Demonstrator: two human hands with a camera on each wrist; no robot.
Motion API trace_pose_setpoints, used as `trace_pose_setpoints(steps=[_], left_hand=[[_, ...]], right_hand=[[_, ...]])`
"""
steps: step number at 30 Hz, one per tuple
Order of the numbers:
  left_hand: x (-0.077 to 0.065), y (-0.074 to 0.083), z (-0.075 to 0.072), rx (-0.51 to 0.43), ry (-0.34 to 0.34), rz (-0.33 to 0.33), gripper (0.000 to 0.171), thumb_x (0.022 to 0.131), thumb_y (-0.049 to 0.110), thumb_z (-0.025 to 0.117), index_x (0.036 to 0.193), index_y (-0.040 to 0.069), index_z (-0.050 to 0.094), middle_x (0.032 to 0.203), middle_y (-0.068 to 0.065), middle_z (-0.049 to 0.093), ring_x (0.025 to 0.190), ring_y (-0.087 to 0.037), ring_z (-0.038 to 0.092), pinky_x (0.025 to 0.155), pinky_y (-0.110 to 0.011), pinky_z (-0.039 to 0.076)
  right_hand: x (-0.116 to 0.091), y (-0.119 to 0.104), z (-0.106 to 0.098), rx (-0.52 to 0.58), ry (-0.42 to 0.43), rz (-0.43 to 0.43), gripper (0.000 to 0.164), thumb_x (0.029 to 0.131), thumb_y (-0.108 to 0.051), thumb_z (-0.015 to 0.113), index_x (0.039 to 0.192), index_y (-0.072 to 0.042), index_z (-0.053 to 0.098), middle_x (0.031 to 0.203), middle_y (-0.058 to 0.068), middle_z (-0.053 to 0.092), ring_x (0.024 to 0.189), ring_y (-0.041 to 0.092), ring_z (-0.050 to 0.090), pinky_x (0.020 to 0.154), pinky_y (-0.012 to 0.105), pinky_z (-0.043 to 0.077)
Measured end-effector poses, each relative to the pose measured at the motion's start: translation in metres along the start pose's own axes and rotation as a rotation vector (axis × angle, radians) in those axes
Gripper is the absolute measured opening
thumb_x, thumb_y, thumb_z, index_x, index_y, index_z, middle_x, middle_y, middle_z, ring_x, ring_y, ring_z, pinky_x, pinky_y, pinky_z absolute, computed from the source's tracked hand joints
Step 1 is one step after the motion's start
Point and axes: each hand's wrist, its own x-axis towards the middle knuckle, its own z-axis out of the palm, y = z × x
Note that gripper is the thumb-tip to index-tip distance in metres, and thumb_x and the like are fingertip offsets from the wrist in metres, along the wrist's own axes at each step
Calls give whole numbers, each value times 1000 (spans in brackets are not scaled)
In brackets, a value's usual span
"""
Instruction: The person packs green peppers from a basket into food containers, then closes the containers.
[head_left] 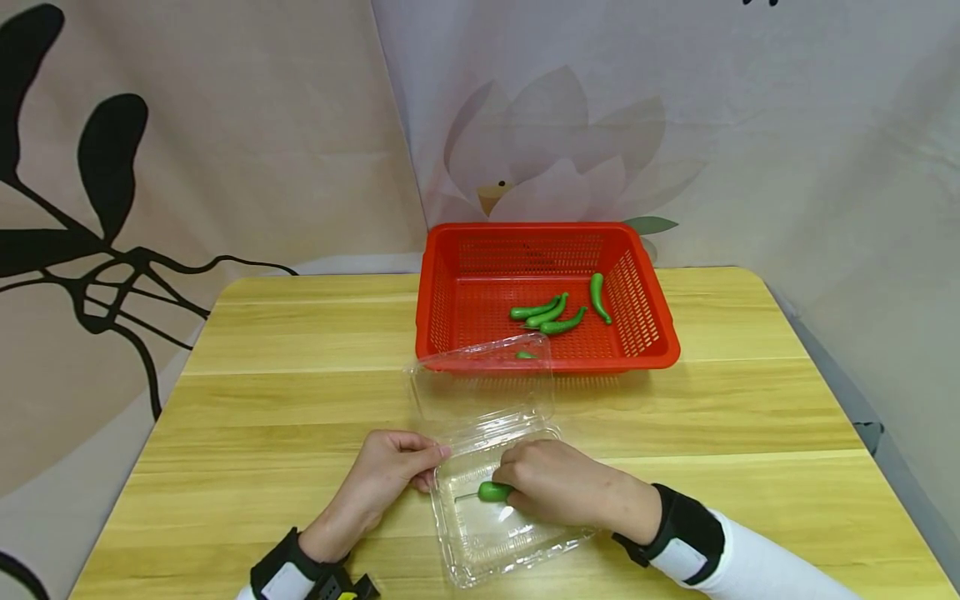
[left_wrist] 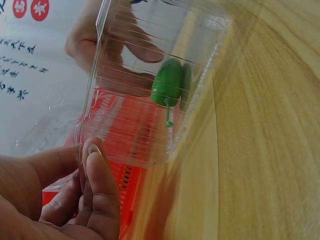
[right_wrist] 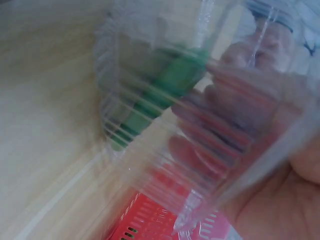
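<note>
A clear plastic clamshell box (head_left: 480, 542) lies on the table with its lid (head_left: 480, 396) folded back toward the basket. My left hand (head_left: 397, 467) pinches the box's left rim between thumb and fingers, seen close up in the left wrist view. Inside the box, my right hand (head_left: 551, 483) holds a green chili pepper (head_left: 493, 492) low over the bottom. Its stem points left in the head view, and the hand covers the rest. Through the ribbed wall, the right wrist view shows the pepper (right_wrist: 160, 95) slanted beside the fingertips, somewhat blurred.
A red plastic basket (head_left: 660, 354) stands behind the box, with several green chili peppers (head_left: 551, 312) in it. The lid overlaps the basket's front edge in the head view. Printed cloth (head_left: 300, 125) hangs behind the wooden table (head_left: 262, 375).
</note>
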Motion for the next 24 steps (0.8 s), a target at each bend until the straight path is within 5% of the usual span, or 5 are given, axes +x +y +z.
trace_pose_setpoints(steps=[10, 15, 24], left_hand=[[0, 0, 0, -8, -10, 2, 18, 91, 6, 81, 95, -11, 75, 68, -5, 67, 56, -11, 61, 54, -23, 56], [0, -1, 0, -11, -11, 1, 18, 91, 6, 81, 95, -11, 74, 68, -6, 68, 56, -11, 61, 54, -23, 56], [0, 0, 0, -7, -3, -6, 18, 91, 6, 81, 95, -10, 75, 68, -5, 67, 56, -11, 60, 54, -23, 56]], right_hand=[[-4, -2, -16, 21, 79, -37, 16, 93, -12, 79, 84, -18, 68, 79, -13, 57, 74, 1, 54, 74, 23, 53], [-9, -3, -33, 64, 140, -43, 4, 96, -14, 78, 97, -16, 74, 90, -10, 68, 87, 4, 64, 83, 25, 57], [-17, 5, -68, 119, 306, -67, 20, 90, -1, 80, 108, -11, 77, 108, -4, 73, 101, 10, 69, 90, 28, 59]])
